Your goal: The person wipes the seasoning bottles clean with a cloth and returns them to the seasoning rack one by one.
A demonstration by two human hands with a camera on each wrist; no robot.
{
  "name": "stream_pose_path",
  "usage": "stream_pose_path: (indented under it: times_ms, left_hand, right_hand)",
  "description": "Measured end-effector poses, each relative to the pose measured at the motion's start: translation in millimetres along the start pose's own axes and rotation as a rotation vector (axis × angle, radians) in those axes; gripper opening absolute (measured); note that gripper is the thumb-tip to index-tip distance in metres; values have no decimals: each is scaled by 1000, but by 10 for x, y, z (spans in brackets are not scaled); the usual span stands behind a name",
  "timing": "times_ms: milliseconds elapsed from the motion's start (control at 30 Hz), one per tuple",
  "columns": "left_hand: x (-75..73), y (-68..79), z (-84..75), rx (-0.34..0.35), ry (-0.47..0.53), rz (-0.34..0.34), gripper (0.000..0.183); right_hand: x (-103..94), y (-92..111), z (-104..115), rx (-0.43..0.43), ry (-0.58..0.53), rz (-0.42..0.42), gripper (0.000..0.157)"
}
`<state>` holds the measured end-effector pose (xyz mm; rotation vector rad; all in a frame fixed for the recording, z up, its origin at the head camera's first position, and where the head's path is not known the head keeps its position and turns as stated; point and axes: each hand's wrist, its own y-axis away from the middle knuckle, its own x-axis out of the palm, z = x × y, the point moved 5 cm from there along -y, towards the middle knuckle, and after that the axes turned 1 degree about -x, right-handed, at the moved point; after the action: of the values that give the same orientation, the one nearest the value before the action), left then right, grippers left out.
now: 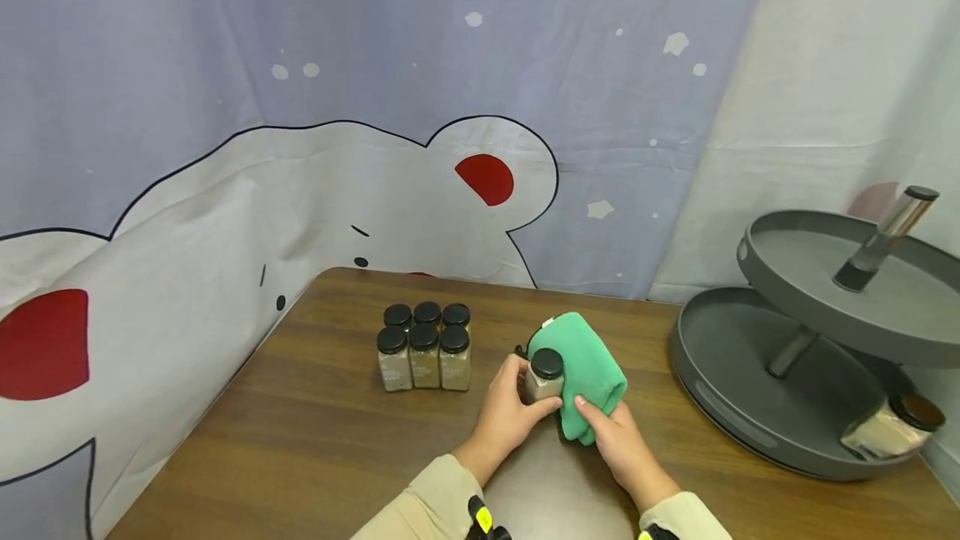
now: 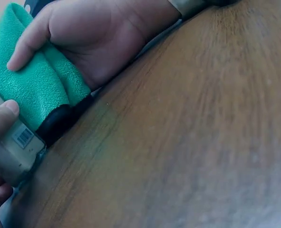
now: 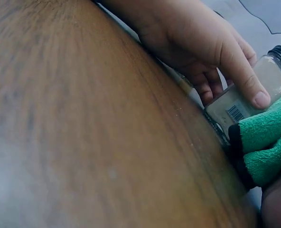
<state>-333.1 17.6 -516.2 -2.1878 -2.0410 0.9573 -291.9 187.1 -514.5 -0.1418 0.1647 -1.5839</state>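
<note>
- your left hand (image 1: 501, 417) is curled round a jar (image 1: 539, 389), over the tabletop (image 1: 315, 448)
- your right hand (image 1: 624, 447) is pinching a green cloth (image 1: 583, 357) right beside it
- jar's got a barcode (image 3: 236, 113); white print (image 1: 393, 360) on the six other jars (image 1: 424, 372) is too tiny to read

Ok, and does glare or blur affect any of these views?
Head view: mostly clear, pale glare on the table between the sleeves; left wrist view: hazy sheen lower right, wood grain soft, though the green cloth shows its texture; right wrist view: pale haze lower left, wood grain smeared.
</note>
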Motion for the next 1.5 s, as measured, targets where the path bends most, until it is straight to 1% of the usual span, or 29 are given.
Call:
stream_pose_path:
  times_ms: [67,100,133,200,267,300,333,400,500,633,733,767,867,1033,1100,1167,1267,1367,1500]
  left_hand:
    - [5,-1,6,1,2,21,57]
    - [8,-1,10,-2,22,43,60]
    - [11,-5,15,4,64,70,61]
    - [4,-17,14,14,198,128,58]
    - [-13,-36,30,8,331,179,53]
    - [-27,-47,41,5,374,195,52]
    - [-42,-59,51,7,395,205,52]
    - [-64,-76,81,-4,370,216,51]
    - [-81,-85,102,-3,282,233,49]
    - [-84,-82,75,50,216,246,53]
    - [-84,-79,50,97,149,215,54]
    - [-81,-78,49,99,128,203,54]
    - [-67,-82,59,68,89,157,53]
    - [-46,-88,75,-57,99,104,51]
    - [-51,-87,61,-90,103,85,52]
    - [-55,-87,49,-103,95,68,53]
    - [-57,-83,47,-98,77,48,54]
    - [-55,-77,52,-90,69,46,53]
    - [-62,-69,42,-86,59,48,52]
  right_hand:
    - [-10,-2,-11,22,41,-9,30]
    - [-20,-2,-11,26,43,-21,30]
    - [-33,-1,-12,31,40,-36,31]
    - [-56,4,-10,37,34,-59,30]
    - [-65,5,-6,40,24,-68,30]
    - [-63,3,-5,42,21,-64,29]
    - [-58,2,-5,43,23,-58,28]
    - [-40,-2,-5,41,27,-42,27]
    - [-16,-2,-5,38,39,-25,27]
    - [9,-6,-7,40,61,-1,31]
    - [21,-21,-11,48,78,18,33]
    - [25,-28,-12,51,78,24,34]
    - [28,-39,-10,58,79,28,33]
    - [33,-33,-5,51,81,32,28]
    - [31,-25,3,39,83,28,27]
    - [19,-16,11,28,72,10,27]
    - [-4,1,33,-15,7,-16,28]
    - [-17,8,37,-37,-51,-36,30]
    - [-13,6,11,-26,-10,-26,29]
